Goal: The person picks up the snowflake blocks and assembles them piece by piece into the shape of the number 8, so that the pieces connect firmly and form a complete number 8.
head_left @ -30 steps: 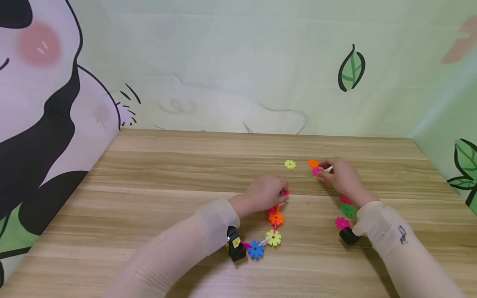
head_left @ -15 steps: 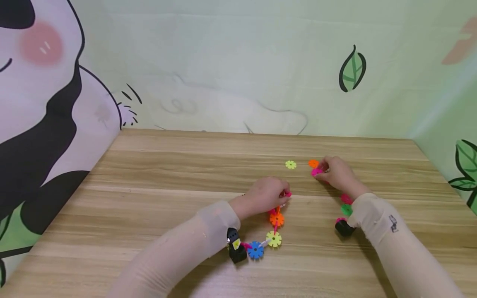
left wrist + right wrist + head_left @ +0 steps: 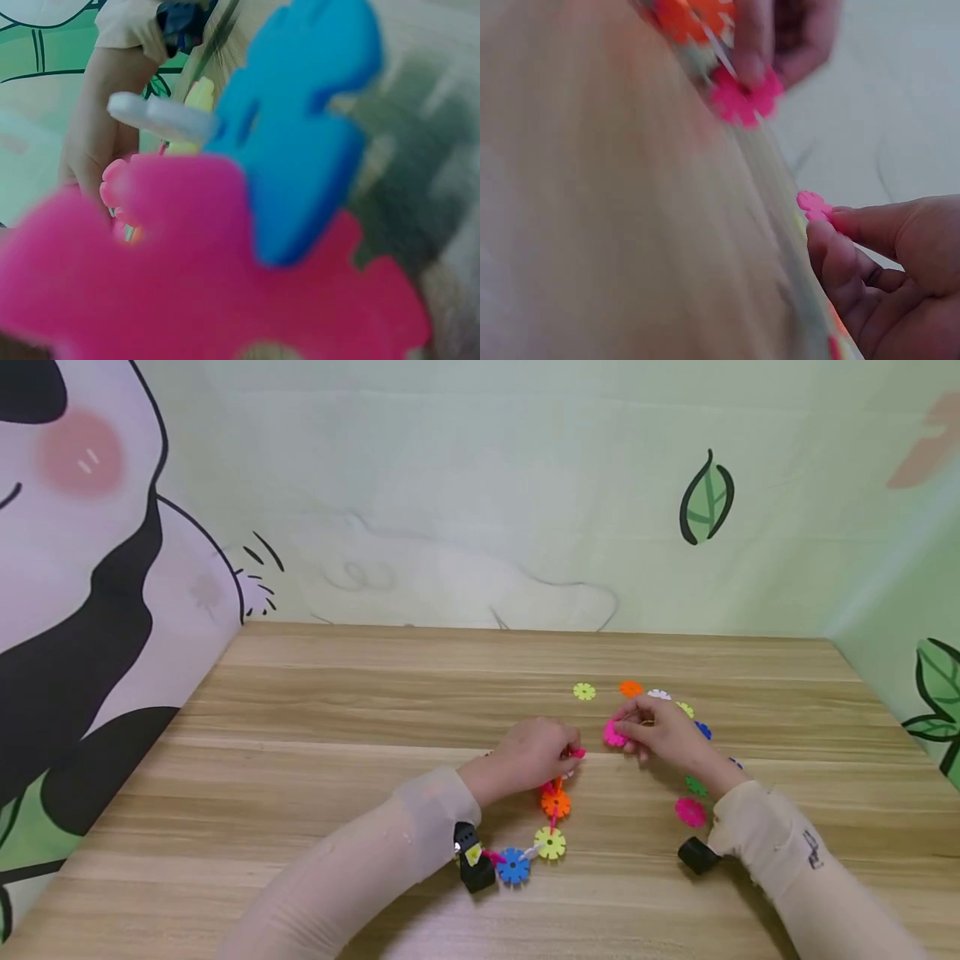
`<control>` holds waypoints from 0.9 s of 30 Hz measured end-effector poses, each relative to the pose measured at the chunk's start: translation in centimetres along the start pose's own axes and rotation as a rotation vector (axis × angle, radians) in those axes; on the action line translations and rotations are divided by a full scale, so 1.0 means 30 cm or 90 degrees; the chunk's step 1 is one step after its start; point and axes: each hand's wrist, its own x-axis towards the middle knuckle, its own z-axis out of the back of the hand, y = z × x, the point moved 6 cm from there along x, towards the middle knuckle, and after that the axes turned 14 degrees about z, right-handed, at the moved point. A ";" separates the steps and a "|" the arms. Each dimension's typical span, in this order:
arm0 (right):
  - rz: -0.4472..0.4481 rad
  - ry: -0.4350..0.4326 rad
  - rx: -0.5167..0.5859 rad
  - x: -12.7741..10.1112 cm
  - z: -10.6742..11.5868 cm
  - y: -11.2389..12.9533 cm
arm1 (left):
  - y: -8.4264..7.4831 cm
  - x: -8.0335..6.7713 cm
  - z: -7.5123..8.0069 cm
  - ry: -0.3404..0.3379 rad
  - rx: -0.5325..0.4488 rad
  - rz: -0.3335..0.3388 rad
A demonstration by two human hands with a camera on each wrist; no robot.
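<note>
Near the table's middle my left hand (image 3: 528, 752) pinches a pink notched plastic disc (image 3: 742, 101). From it a chain of interlocked discs runs toward me: an orange disc (image 3: 556, 803), a yellow disc (image 3: 551, 843) and a blue disc (image 3: 513, 866). A large pink disc (image 3: 172, 255) and a blue disc (image 3: 307, 135) fill the left wrist view, close to the lens and blurred. To the right, my right hand (image 3: 663, 731) holds another pink disc (image 3: 615, 734) between thumb and fingers, apart from the chain.
Loose discs lie in an arc around my right hand: a yellow-green disc (image 3: 584, 692), an orange disc (image 3: 631, 688), a white disc (image 3: 659, 695), a green disc (image 3: 697, 786) and a pink disc (image 3: 691, 812), among others. Behind the wooden table (image 3: 360, 693) stands a printed wall (image 3: 450, 485).
My right hand has taken a pink disc from the arc and brought it left and toward me, nearer my left hand. The left hand has hardly moved.
</note>
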 end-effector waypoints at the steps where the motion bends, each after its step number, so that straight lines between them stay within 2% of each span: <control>1: 0.005 0.009 0.028 -0.005 -0.020 0.007 | 0.001 0.000 -0.001 0.000 -0.002 0.000; 5: 0.003 0.028 0.097 -0.019 -0.074 0.018 | 0.004 -0.003 0.001 -0.008 0.001 -0.003; 9: -0.007 0.027 0.132 -0.023 -0.102 0.016 | 0.006 -0.007 0.002 -0.012 0.006 -0.005; 17: 0.002 0.022 0.155 -0.027 -0.117 0.021 | 0.002 -0.011 -0.002 -0.016 -0.009 -0.021; 22: 0.009 0.017 0.172 -0.027 -0.129 0.019 | -0.010 -0.023 0.006 -0.040 -0.005 -0.049; 27: 0.008 0.001 0.188 -0.030 -0.142 0.025 | -0.012 -0.031 0.013 -0.058 -0.007 -0.055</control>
